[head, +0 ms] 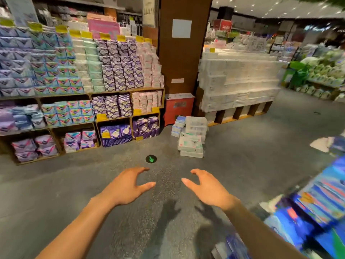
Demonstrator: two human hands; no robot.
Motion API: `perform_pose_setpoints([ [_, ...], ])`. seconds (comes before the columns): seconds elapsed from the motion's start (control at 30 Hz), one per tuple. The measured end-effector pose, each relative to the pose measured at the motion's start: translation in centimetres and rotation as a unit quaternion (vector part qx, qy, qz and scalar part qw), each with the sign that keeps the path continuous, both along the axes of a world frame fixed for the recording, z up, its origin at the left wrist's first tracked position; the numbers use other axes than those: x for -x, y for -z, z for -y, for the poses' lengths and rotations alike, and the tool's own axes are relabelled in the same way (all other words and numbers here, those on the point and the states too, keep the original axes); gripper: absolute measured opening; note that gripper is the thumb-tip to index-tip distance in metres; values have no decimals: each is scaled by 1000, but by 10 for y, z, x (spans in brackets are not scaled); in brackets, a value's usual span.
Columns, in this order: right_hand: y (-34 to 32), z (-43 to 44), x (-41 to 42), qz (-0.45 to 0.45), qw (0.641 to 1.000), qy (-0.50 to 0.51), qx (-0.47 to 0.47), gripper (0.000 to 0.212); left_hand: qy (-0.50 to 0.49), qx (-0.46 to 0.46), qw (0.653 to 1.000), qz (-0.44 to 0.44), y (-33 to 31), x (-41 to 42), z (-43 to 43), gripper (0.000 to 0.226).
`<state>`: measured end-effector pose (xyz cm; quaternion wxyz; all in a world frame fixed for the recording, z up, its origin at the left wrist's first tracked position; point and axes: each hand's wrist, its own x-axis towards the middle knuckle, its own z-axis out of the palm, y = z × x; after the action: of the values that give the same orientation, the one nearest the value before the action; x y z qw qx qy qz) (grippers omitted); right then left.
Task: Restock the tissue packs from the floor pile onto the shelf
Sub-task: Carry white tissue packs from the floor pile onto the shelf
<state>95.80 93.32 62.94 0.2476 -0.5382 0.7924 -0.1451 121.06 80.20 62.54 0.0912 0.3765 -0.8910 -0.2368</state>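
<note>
Head view: both arms out in front of me over the grey floor (74, 184). My left hand (127, 187) and right hand (209, 189) are palm-down, fingers spread and slightly curved, thumbs pointing inward toward each other, and neither is holding or touching anything. The hands' shadows fall on the floor below. The pile of tissue packs (191, 139) sits on the floor ahead and a bit right of my right hand, well apart from both hands: white and pale green packs stacked, with a few blue-white ones leaning at its left side. It's near the red box (179, 107) at the foot of the brown pillar (183, 53). The wooden shelf (112, 91) is left of the pillar, its compartments packed with purple, pink and teal packs. A round green arrow marker (151, 159) is on the floor between my hands and the shelf. A white-pack display (237, 85) stands right of the pillar. Blurred blue packs (317, 202) are close at my right.
</note>
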Motion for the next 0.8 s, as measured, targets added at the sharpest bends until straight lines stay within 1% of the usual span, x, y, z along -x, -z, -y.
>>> perform_pose_setpoints([
  [0.07,12,60,19,-4,1000,16,-2,77,20,7,1000,-4,11,25,62,108],
  [0.13,20,118,39,8,998,54,14,87,38,16,999,10,18,53,128,107],
  [0.2,17,168,62,21,996,89,23,100,51,30,998,35,21,83,194,118],
  [0.3,18,230,100,23,995,95,32,102,73,51,994,66,19,135,280,126],
  [0.33,19,248,115,27,993,110,25,100,88,60,991,82,17,154,304,128],
  [0.4,20,278,144,30,991,131,19,81,116,71,985,110,17,192,349,131],
  [0.47,26,308,179,30,990,138,22,71,137,67,981,117,24,232,390,131],
  [0.6,44,369,262,-3,987,158,-13,77,168,75,974,131,51,321,463,126],
  [0.7,62,423,334,-29,988,148,-33,84,172,63,973,142,64,390,515,128],
  [0.8,57,474,406,-67,988,132,-46,80,162,58,973,155,60,452,566,132],
])
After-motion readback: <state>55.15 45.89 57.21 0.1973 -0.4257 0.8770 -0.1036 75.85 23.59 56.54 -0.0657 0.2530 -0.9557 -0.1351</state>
